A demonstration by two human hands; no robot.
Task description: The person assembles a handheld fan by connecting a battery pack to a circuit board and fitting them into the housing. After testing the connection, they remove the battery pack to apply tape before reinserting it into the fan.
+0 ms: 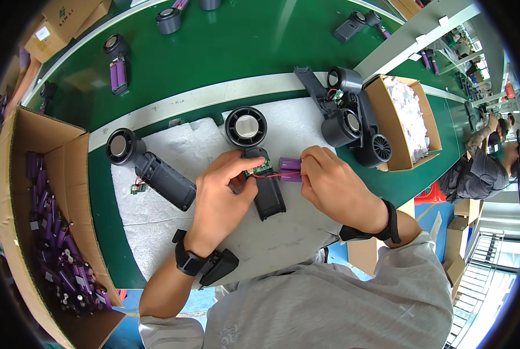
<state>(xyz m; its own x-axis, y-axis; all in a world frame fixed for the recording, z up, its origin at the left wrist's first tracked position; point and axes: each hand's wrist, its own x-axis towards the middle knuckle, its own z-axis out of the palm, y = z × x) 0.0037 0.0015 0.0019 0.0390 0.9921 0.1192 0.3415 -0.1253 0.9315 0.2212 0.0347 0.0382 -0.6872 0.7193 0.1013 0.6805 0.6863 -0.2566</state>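
Head view — left hand (224,189) holds flat green board (262,167); right hand (342,189), purple cylinders (289,163).

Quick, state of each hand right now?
Left hand: closed, thumb and index at the green board.
Right hand: closed, holding the purple cells by one end.
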